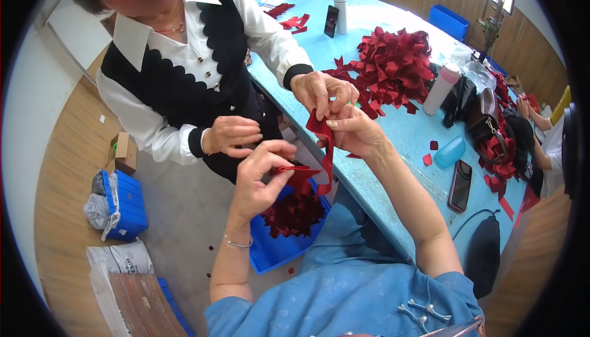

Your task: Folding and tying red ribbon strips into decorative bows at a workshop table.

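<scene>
The person's left hand (261, 180) is pinching one end of a red ribbon strip (324, 152) flat between thumb and closed fingertips, probably to keep that end from twisting, and just below those fingers a blue bin (270, 254) is sitting on the floor with a heap of red ribbon pieces (294, 213) in it, close enough that a piece could drop straight in. The strip is running up from there to the right hand (355, 129), whose fingers are curling closed on its upper end and holding it raised off the table, so the band is hanging stretched between both hands where both people can see it. Right against those fingertips, the co-worker's hand (321, 91) is gripping the same upper end, apparently shaping or checking it. The co-worker's other hand (230, 134) is hanging loosely curled, holding nothing, a little beyond the left fingers. Beyond the right fingers, a large pile of red ribbon (393, 66) is lying on the light blue table (405, 131), with a pink-capped bottle (441, 88) standing just beside it and a phone (460, 184) lying off toward the wrist side.
</scene>
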Action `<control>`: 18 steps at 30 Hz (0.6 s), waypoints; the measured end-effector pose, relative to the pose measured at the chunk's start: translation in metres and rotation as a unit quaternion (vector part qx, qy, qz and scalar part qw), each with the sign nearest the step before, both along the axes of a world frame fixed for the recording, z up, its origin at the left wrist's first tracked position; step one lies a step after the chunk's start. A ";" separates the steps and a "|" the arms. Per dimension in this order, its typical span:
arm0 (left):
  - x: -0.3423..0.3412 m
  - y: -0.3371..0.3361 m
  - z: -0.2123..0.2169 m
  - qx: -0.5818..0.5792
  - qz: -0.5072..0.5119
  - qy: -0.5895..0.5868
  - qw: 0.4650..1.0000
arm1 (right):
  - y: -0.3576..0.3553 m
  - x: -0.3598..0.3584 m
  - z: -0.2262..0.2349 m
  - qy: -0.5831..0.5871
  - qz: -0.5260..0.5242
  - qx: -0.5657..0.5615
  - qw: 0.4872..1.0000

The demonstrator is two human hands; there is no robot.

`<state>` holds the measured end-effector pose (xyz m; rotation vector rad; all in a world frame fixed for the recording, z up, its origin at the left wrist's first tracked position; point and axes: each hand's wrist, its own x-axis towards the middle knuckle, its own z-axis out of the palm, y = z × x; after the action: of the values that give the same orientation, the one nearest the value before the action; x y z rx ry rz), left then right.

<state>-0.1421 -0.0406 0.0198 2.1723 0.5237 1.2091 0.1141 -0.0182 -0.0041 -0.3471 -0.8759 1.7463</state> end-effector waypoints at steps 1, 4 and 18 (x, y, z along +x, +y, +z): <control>-0.004 0.003 0.000 -0.023 -0.007 0.010 1.000 | -0.004 0.000 0.001 0.001 -0.013 -0.006 1.000; -0.006 0.005 -0.007 -0.066 -0.025 0.028 0.997 | -0.015 0.003 0.002 0.001 -0.041 -0.016 0.999; 0.046 0.006 0.037 0.150 -0.067 0.042 0.985 | -0.052 -0.003 0.010 0.055 0.032 -0.042 0.997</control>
<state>-0.0958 -0.0350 0.0563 2.4760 0.2337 1.1884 0.1107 -0.0707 0.0061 -0.2774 -0.7429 1.8467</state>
